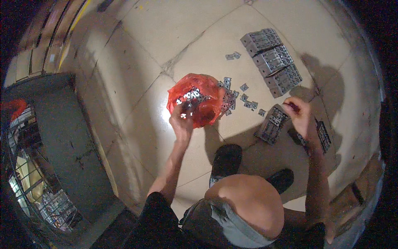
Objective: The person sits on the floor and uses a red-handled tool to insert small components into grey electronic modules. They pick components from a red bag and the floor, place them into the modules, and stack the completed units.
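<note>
A crumpled red plastic bag (200,82) lies on the tiled floor with small grey metal plates (192,94) inside. My left hand (181,123) reaches into its near left side, and the fingertips are in shadow among the plates. More loose square plates with holes (229,98) spill out on the bag's right. My right hand (302,116) is closed, fingers curled together, above the right end of a short block of grey metal parts (271,124). Whatever is in those fingers is too dark to make out. Another dark block of parts (323,136) shows partly behind the right wrist.
Three rows of stacked grey metal parts (271,62) stand at the far right. A pair of loose plates (233,55) lies left of them. My dark shoes (228,159) are on the floor nearby. A dark grey panel (70,137) and a wire grid (45,199) stand at the left.
</note>
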Available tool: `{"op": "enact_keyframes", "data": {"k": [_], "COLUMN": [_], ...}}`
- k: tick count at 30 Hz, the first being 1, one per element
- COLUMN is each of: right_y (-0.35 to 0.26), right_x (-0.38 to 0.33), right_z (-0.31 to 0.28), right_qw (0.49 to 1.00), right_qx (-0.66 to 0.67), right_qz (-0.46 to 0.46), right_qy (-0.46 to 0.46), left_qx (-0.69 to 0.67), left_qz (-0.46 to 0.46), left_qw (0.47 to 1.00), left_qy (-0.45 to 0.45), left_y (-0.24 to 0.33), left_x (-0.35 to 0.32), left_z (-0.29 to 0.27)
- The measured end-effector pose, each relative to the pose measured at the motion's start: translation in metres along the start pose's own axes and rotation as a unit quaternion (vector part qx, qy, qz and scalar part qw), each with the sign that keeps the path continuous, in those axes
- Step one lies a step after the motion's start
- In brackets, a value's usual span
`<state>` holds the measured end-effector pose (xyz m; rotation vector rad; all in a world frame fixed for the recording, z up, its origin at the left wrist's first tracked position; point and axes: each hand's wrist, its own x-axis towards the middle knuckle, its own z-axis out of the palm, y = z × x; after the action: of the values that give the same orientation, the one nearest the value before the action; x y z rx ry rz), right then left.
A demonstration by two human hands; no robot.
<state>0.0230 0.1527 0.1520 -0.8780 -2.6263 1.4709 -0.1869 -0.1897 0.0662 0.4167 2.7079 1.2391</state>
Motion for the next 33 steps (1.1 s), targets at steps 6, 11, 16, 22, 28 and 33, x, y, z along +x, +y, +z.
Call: {"op": "enact_keyframes", "data": {"k": [6,11,16,22,28,33], "right_y": [0.042,0.054,0.054,0.042,0.043,0.034], "right_x": [-0.017,-0.017,-0.009,0.003,0.001,0.000], "right_z": [0.094,0.143,0.152,0.165,0.172,0.162], "right_qw": [0.996,0.982,0.972,0.974,0.948,0.961], "right_qx": [-0.049,-0.182,-0.229,-0.211,-0.306,-0.259], "right_qz": [0.050,-0.042,-0.047,-0.045,-0.059,-0.074], "right_qy": [-0.047,0.031,0.033,0.070,0.058,0.065], "left_qx": [0.005,-0.085,-0.087,-0.196,-0.174,-0.244], "left_qz": [0.017,-0.023,0.091,-0.029,-0.013,-0.051], "left_qw": [0.997,0.995,0.991,0.977,0.980,0.962], "left_qy": [-0.071,-0.053,-0.035,-0.077,-0.095,-0.111], "left_y": [-0.042,-0.051,-0.035,0.027,0.067,0.073], "left_x": [0.026,0.020,0.019,-0.017,-0.040,-0.042], "left_z": [0.009,0.024,0.010,0.008,0.028,0.043]}}
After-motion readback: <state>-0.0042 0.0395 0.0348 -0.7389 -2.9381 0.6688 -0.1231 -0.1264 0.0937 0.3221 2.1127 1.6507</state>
